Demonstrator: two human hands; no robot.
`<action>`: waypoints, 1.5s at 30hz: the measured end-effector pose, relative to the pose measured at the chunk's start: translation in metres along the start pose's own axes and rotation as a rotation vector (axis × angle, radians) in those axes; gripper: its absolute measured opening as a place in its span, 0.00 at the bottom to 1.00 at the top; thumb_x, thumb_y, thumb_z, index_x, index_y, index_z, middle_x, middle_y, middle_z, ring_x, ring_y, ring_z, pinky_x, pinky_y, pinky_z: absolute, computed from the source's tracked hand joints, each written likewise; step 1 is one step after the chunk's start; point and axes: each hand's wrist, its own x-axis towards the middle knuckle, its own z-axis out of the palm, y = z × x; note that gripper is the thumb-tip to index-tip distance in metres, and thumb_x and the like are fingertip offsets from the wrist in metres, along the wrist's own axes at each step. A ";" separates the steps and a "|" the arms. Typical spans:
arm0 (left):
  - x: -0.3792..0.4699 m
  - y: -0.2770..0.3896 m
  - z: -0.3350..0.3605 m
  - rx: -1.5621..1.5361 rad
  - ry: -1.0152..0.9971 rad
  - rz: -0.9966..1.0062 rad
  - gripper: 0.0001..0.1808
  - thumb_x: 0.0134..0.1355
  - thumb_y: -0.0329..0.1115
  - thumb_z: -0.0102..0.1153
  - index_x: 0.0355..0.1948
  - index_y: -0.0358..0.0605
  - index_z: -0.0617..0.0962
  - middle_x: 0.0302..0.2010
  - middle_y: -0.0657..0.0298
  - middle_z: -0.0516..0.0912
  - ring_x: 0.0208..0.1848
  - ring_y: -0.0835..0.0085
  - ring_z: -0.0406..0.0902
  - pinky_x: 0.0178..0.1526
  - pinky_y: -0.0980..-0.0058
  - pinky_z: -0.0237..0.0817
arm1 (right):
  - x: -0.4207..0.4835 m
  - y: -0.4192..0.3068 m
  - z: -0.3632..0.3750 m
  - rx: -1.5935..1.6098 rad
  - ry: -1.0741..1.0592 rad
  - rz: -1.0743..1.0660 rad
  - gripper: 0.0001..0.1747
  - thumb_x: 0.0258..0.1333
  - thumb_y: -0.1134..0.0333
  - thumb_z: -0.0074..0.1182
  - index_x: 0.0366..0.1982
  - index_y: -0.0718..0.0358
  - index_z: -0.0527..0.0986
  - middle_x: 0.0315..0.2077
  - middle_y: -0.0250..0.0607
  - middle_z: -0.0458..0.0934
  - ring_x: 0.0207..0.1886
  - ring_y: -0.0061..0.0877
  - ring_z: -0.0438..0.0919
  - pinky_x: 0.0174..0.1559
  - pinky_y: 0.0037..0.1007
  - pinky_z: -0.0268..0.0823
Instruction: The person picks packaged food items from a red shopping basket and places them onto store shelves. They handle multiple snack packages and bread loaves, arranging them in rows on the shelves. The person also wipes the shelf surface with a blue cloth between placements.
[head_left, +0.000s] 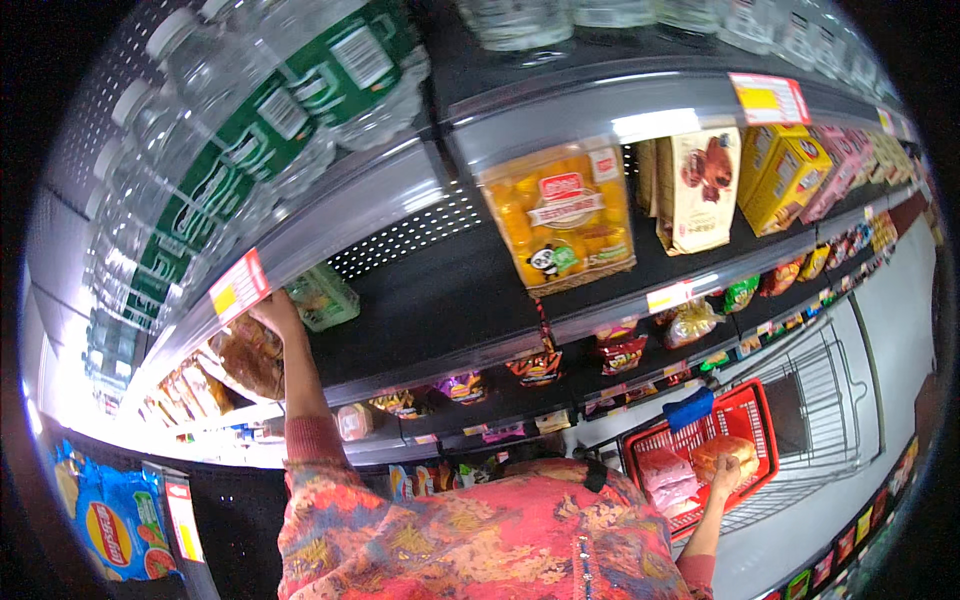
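My left hand (276, 311) reaches onto the shelf at the left, just under its front edge. It is beside a clear bag of brown baked goods (247, 356) and a green-tinted package (324, 296); its fingertips are partly hidden, so its grip is unclear. At the lower right, my right hand (726, 472) is closed on a clear package of golden-brown bread (709, 452) over a red plastic shopping basket (766, 420). Pink packages (666, 476) lie in the basket beside that bread.
The basket sits on a wire shopping cart (844, 405). Water bottles with green labels (225, 161) line the upper left shelf. Farther right stand a yellow snack package (559, 217), a cream-coloured package (701, 187) and yellow boxes (784, 176). A blue chip bag (112, 517) is at lower left.
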 end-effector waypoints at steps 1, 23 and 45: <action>0.009 -0.024 0.005 0.128 0.025 -0.015 0.29 0.63 0.43 0.68 0.59 0.33 0.78 0.55 0.44 0.84 0.55 0.50 0.80 0.59 0.56 0.69 | 0.001 -0.009 0.004 0.030 -0.058 -0.099 0.12 0.67 0.65 0.57 0.39 0.71 0.78 0.34 0.41 0.82 0.38 0.28 0.79 0.40 0.31 0.74; 0.020 -0.071 -0.001 -0.723 -0.208 -0.638 0.26 0.69 0.47 0.61 0.59 0.38 0.76 0.53 0.54 0.82 0.50 0.59 0.82 0.49 0.57 0.77 | -0.084 -0.212 0.046 0.017 -0.222 -0.182 0.11 0.67 0.69 0.54 0.43 0.70 0.80 0.32 0.40 0.83 0.32 0.23 0.80 0.24 0.25 0.71; -0.161 0.382 -0.048 -1.347 -1.315 -0.373 0.07 0.59 0.17 0.51 0.35 0.40 0.73 0.46 0.49 0.81 0.53 0.61 0.80 0.59 0.62 0.70 | -0.201 -0.529 0.002 0.218 -0.659 -0.995 0.31 0.47 0.55 0.77 0.50 0.62 0.79 0.45 0.41 0.81 0.50 0.35 0.80 0.53 0.35 0.73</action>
